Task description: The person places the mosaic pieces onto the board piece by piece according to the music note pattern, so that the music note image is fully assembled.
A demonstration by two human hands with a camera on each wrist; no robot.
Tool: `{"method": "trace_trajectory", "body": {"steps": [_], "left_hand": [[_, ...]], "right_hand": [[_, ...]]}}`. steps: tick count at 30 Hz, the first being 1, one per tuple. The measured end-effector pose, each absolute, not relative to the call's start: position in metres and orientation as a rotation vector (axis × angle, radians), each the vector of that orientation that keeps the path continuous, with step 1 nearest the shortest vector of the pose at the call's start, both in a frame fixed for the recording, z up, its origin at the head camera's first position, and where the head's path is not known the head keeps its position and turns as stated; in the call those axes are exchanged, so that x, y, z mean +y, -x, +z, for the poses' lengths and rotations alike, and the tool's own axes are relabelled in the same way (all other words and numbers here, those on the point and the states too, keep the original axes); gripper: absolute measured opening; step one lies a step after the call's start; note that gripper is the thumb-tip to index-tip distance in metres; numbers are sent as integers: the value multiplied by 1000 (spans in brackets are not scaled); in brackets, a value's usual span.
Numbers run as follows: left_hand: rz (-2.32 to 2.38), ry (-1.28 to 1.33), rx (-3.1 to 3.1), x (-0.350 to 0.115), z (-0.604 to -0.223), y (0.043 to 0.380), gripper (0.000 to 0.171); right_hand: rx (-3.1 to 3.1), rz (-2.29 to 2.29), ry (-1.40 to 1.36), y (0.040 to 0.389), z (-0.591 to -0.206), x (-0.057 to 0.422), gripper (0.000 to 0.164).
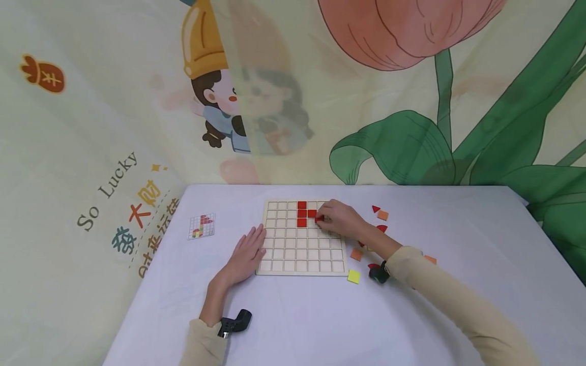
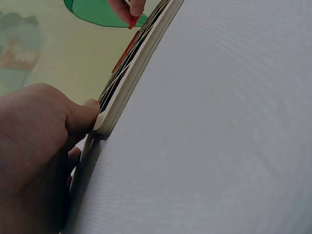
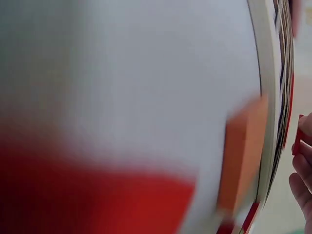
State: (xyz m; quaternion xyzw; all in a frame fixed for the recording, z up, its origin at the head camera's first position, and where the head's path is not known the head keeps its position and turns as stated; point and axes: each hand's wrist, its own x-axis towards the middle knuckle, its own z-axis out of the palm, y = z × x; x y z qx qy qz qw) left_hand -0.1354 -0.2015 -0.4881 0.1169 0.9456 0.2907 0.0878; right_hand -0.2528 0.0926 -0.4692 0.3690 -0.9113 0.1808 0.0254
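Observation:
A pale wooden grid board lies on the table, with several red square tiles set in its upper middle cells. My right hand is over the board's upper right part. Its fingertips pinch a small red piece, seen edge-on in the right wrist view, so its full outline is hidden. My left hand rests at the board's left side with fingers straight. In the left wrist view, the thumb touches the board's edge.
A small printed card with a coloured grid picture lies left of the board. Loose pieces are scattered on the right, among them a yellow square, an orange square and a red triangle. A printed cloth hangs behind the table.

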Motion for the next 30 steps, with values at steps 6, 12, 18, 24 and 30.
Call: {"method": "trace_trajectory", "body": {"steps": [6, 12, 18, 24, 30], "left_hand": [[883, -343, 2808, -199, -486, 134, 57], [870, -342, 2793, -199, -484, 135, 57], [857, -352, 2796, -200, -485, 136, 57], [865, -327, 2780, -201, -485, 135, 57], [863, -330, 2790, -200, -485, 135, 57]], "right_hand": [[-2744, 416, -1272, 244, -472, 80, 11], [-2807, 519, -1310, 244, -470, 75, 13], [-2840, 415, -1308, 243, -466, 76, 19], [-2899, 379, -1202, 230, -461, 99, 18], [-2972, 345, -1011, 223, -457, 137, 24]]}}
